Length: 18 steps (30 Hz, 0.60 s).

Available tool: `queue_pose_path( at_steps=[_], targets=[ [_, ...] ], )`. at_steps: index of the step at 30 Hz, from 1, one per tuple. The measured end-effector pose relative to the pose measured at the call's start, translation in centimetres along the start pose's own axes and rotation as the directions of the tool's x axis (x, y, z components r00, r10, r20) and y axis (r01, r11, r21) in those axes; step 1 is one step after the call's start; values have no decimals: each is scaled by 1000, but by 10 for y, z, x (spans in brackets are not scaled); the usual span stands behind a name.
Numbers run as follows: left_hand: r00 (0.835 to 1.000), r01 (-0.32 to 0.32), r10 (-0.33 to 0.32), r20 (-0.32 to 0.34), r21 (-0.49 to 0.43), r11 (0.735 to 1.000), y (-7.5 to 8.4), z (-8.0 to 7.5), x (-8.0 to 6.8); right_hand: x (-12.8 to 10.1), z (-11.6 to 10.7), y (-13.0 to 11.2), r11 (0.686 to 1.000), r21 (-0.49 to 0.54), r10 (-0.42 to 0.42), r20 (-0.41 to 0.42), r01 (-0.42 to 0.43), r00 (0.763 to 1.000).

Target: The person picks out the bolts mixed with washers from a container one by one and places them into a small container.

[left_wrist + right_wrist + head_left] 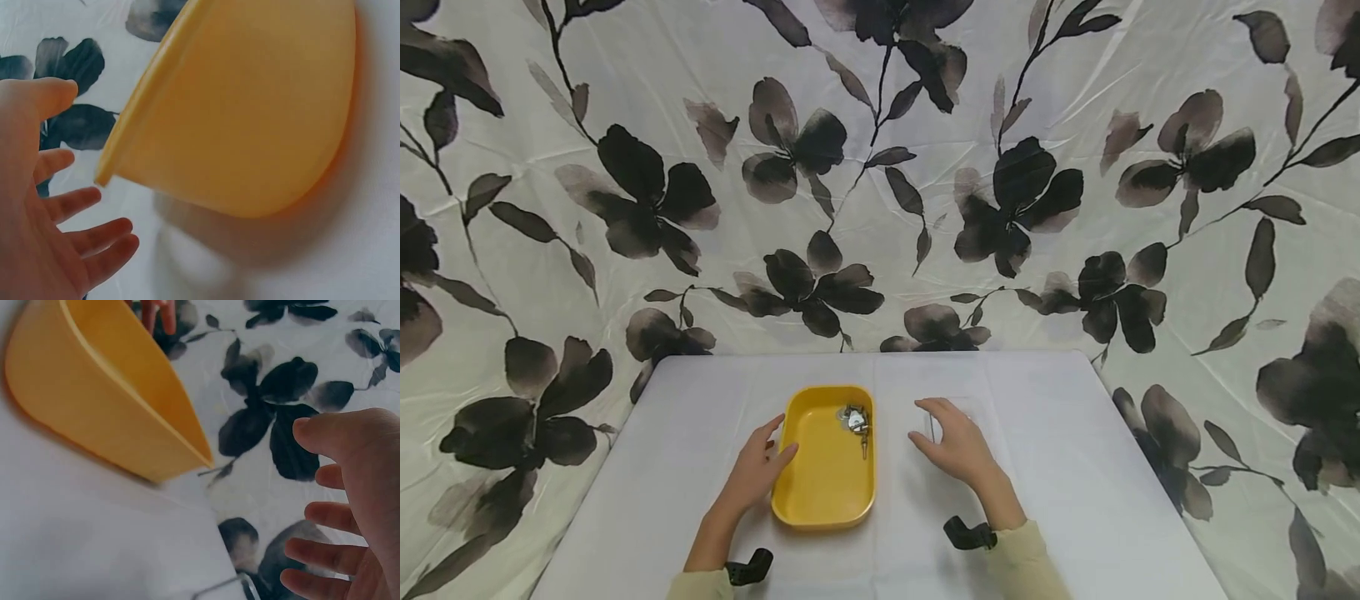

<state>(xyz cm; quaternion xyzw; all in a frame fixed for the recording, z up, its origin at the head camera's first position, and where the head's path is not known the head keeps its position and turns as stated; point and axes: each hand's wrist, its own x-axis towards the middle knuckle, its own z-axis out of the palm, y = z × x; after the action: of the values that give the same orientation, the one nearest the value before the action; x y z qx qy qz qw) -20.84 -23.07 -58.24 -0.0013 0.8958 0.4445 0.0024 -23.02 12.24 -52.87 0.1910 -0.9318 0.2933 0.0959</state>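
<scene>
A yellow tray [823,467] with rounded corners lies on the white table. Along its right side, toward the back, sits a small cluster of silver metal pieces [856,421], a slim one pointing toward the near edge. My left hand [756,467] is at the tray's left rim, fingers spread; the left wrist view shows those fingers [100,240] relaxed beside the tray wall [250,125]. To the right of the tray, my right hand [958,450] hovers with thumb and fingers apart, holding nothing. A clear, box-like object [936,428] is partly hidden behind it.
The white table [1097,533] ends at a far edge just behind the tray. A pale cloth [925,217] with dark flowers hangs behind and beside it. Black wrist cameras [968,533] sit on both forearms, below pale yellow sleeves [1030,562].
</scene>
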Motion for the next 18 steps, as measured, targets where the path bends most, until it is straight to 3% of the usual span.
queue_pose_path(
  at_steps=[7,18],
  targets=[
    [999,-34,40,-31,177,984,15,-7,0,-5,19,-17,997,73,31,78,-37,996],
    [996,-77,85,-35,203,976,32,-11,12,-14,48,-22,979,193,41,133,-66,990]
  ],
)
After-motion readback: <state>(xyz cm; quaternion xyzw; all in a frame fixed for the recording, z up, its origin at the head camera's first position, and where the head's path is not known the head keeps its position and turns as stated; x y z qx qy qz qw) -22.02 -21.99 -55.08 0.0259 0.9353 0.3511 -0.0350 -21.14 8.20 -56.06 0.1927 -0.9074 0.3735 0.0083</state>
